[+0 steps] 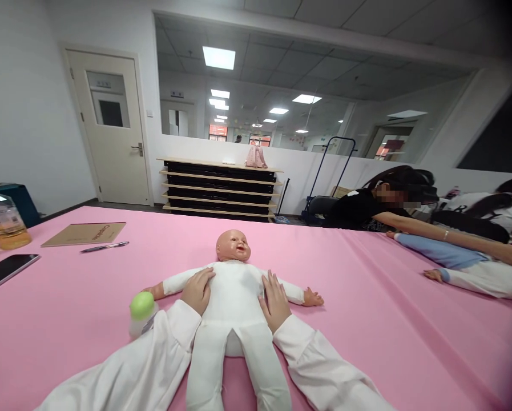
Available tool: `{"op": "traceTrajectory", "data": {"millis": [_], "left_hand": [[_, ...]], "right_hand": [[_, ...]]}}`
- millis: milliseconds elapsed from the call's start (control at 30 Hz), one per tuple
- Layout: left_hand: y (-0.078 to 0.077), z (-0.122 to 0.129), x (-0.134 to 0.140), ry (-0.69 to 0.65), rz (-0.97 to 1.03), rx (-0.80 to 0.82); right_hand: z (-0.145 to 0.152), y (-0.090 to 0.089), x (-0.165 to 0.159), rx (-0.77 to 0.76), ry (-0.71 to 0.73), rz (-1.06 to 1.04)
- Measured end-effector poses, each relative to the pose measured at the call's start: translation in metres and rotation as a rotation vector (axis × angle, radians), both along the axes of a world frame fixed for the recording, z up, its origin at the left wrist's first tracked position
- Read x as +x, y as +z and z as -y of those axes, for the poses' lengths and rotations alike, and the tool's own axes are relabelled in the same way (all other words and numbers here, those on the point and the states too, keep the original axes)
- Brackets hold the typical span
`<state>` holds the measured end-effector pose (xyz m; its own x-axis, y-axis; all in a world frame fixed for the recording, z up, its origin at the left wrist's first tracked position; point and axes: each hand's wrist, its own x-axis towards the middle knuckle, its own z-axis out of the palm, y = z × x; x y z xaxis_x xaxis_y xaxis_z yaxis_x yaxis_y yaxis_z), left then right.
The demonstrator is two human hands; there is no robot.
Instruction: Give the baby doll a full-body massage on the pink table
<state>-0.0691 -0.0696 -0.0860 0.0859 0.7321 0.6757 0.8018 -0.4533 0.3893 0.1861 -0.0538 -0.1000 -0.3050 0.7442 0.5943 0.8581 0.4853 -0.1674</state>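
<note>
A baby doll point(236, 294) with a white cloth body lies on its back on the pink-covered table point(358, 342), head away from me and arms spread. My left hand point(198, 290) rests on the doll's side near its armpit, fingers stretched out. On the opposite side of the torso, my right hand point(274, 299) lies flat with its fingers apart. Neither hand is wrapped round anything. Beside my left sleeve stands a small bottle with a green cap point(141, 306), partly covered by the sleeve.
At the left are a drink bottle point(5, 225), a phone point(7, 271), a brown notebook point(84, 234) and a pen point(104, 247). To the right, a co-worker's arm point(444, 235) reaches over another doll point(452, 254) in blue and white. Stacked boards point(221, 191) stand behind the table.
</note>
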Motion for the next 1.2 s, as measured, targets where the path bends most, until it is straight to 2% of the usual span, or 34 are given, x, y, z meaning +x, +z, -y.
{"op": "traceTrajectory", "data": {"millis": [67, 167, 267, 367, 500, 600, 700, 767, 833, 933, 1000, 1067, 1200], "left_hand": [[0.0, 0.0, 0.0, -0.04, -0.008, -0.006], [0.001, 0.0, 0.0, -0.089, -0.071, -0.078], [0.004, 0.002, 0.002, 0.014, -0.14, -0.183], [0.009, 0.005, 0.004, 0.128, -0.168, -0.228], [0.009, 0.007, 0.006, 0.128, -0.166, -0.229], [0.005, 0.006, 0.006, 0.136, -0.118, -0.155], [0.0, 0.005, 0.006, 0.111, -0.066, -0.012], [-0.001, 0.005, 0.007, 0.026, -0.077, 0.08], [-0.001, 0.005, 0.007, -0.065, -0.115, 0.133], [-0.001, 0.005, 0.006, -0.13, -0.162, 0.121], [-0.002, 0.004, 0.004, -0.11, -0.184, 0.073], [-0.006, 0.003, 0.002, -0.026, -0.206, 0.01], [-0.014, 0.003, 0.0, 0.183, -0.226, -0.065]], "right_hand": [[0.003, 0.008, -0.002, -0.067, 0.026, 0.034], [0.007, 0.022, -0.003, -0.131, 0.188, 0.108], [0.009, 0.032, -0.004, -0.152, 0.255, 0.14], [0.008, 0.031, -0.004, -0.167, 0.172, 0.11], [0.002, 0.021, -0.001, -0.161, 0.081, 0.079], [-0.002, 0.012, 0.002, -0.134, -0.018, 0.044], [-0.005, 0.009, 0.004, -0.09, -0.084, -0.014], [-0.005, 0.011, 0.006, -0.048, 0.016, -0.026], [-0.003, 0.017, 0.006, -0.01, 0.183, -0.014], [0.001, 0.026, 0.006, -0.003, 0.309, 0.013], [0.002, 0.025, 0.007, -0.03, 0.279, 0.042], [0.0, 0.019, 0.008, -0.067, 0.191, 0.069], [-0.005, 0.0, 0.016, -0.081, -0.11, 0.032]]}}
